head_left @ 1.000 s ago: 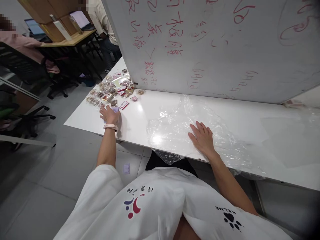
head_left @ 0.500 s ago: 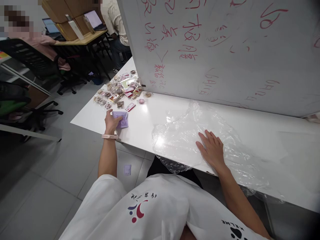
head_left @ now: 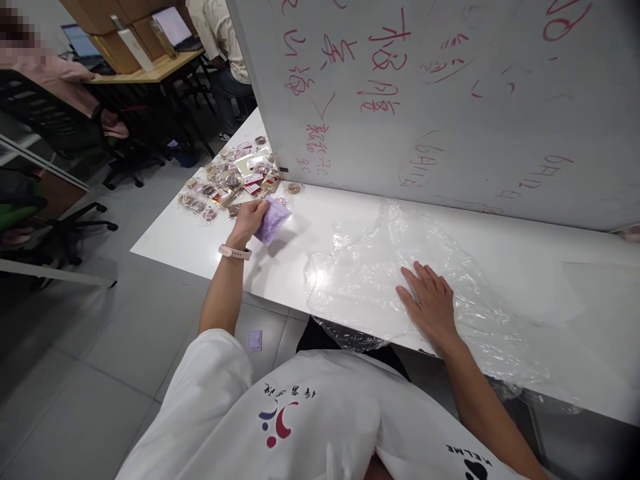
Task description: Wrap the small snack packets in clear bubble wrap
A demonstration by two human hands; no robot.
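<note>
My left hand [head_left: 249, 221], with a pale pink band on its wrist, grips a flat purple packet [head_left: 273, 221] by its left edge and holds it tilted above the table. Spread over the white table [head_left: 165, 233] is a large clear plastic bag [head_left: 365, 257], crumpled, its near edge hanging over the table's front. My right hand [head_left: 430, 300] lies palm down on this plastic with fingers apart. Just beyond my left hand is a pile of small wrapped packets [head_left: 233, 177], some brown, some red and white; the packet in my hand hides part of it.
A whiteboard [head_left: 425, 100] with red writing stands along the table's far side. Another purple packet [head_left: 255, 340] lies on the floor by the table's front edge. At the back left are office chairs [head_left: 50, 113], a wooden desk [head_left: 160, 70] with laptops, and two seated people.
My left hand has lifted the purple packet off the table and carried it right and away from me. My right hand stays on the plastic bag. The view has shifted slightly.
</note>
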